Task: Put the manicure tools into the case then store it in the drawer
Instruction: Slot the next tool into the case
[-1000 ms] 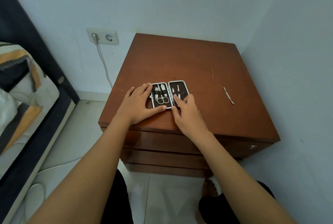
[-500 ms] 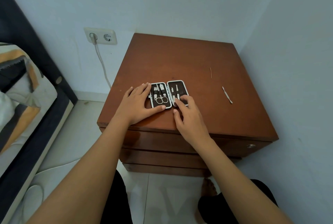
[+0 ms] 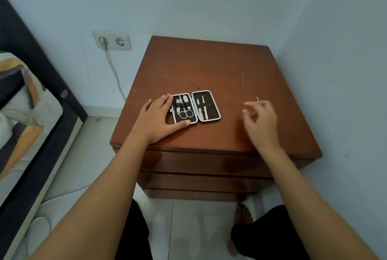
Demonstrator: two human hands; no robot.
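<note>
The manicure case (image 3: 196, 107) lies open and flat near the front edge of the wooden nightstand (image 3: 209, 65), left of middle, with scissors (image 3: 185, 111) and clippers strapped in its left half and two slim tools in its right. The left hand (image 3: 158, 120) is spread flat on the top, its fingertips and thumb touching the case's left half to pin it.

The right hand (image 3: 259, 117) hovers toward the right edge, fingers loosely curled and apart, gripping nothing I can make out. Just past its fingertips a pale tip shows, probably the loose cuticle pusher (image 3: 257, 98), though the hand hides most of it.

That tool is thin and flat against smooth wood. A clumsy pinch could skate it off the right edge, down beside the wall. A thin pin-like sliver (image 3: 242, 81) farther back could easily be overlooked. If the case is shut with a tool unseated, it may not close flat for the drawer (image 3: 199, 161).
</note>
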